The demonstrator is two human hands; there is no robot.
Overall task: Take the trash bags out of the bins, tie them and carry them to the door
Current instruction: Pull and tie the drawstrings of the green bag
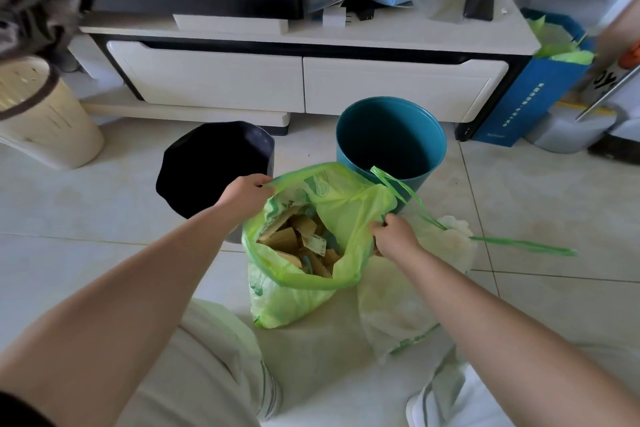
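Both hands hold the mouth of the green trash bag (298,302). The left hand (246,193) pinches the far-left rim, and the right hand (394,236) grips the right rim where the drawstring (519,244) comes out. The bag stands on the floor tiles (104,218) close in front of the person, just before the black bin (214,166) and the teal bin (391,142), which both look emptied. A pale bag (415,288) leans against its right side.

To close it well, gather the rim evenly and press the cardboard scraps (291,236) down so no corner pierces the thin film. Then pull the string tight and knot it.

The print on the bag, the label among the scraps and the white characters down the blue carrier bag (519,104) are too blurred to read.
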